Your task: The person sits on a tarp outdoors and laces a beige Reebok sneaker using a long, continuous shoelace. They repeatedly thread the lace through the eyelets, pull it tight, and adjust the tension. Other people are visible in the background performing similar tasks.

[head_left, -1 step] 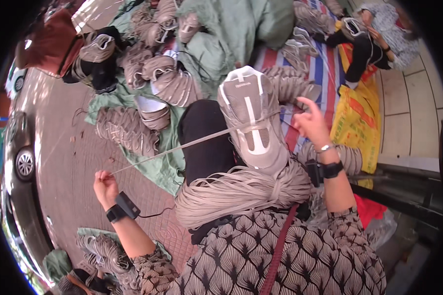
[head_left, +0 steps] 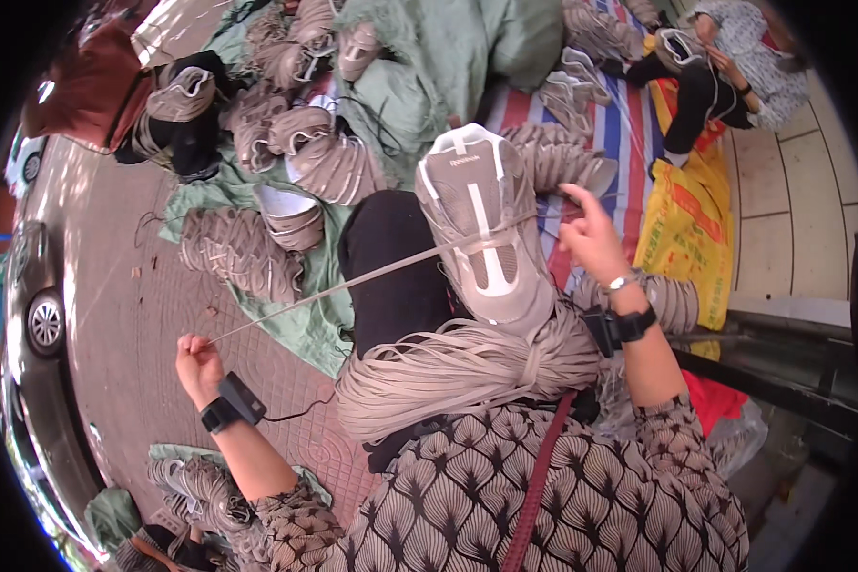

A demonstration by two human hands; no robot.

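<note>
A grey-beige running shoe [head_left: 471, 181] with white stripes rests upper side up on my lap, its toe toward me. A flat beige shoelace [head_left: 372, 272] stretches taut across its tongue area and off to the left. My left hand [head_left: 200, 367] is out to the left, fingertips pinched on that lace's end. Close to the shoe's right side is my right hand [head_left: 593, 236], index finger stretched out and the others curled; the lace appears to run into it, though the fingers partly hide the grip. A thick tied bundle of beige laces [head_left: 448, 374] lies across my lap below the shoe.
Stacked beige shoes [head_left: 238, 253] lie on green sacking [head_left: 296, 329] at left. Green sacks [head_left: 419, 67] and a striped sheet [head_left: 629, 143] spread ahead. A yellow bag [head_left: 682, 243] lies at right. Another person [head_left: 734, 67] sits far right with a shoe. A parked car [head_left: 43, 362] stands left.
The whole view has shifted slightly. My right hand sits a touch further left; the lace is still taut, and my left hand still pinches it.
</note>
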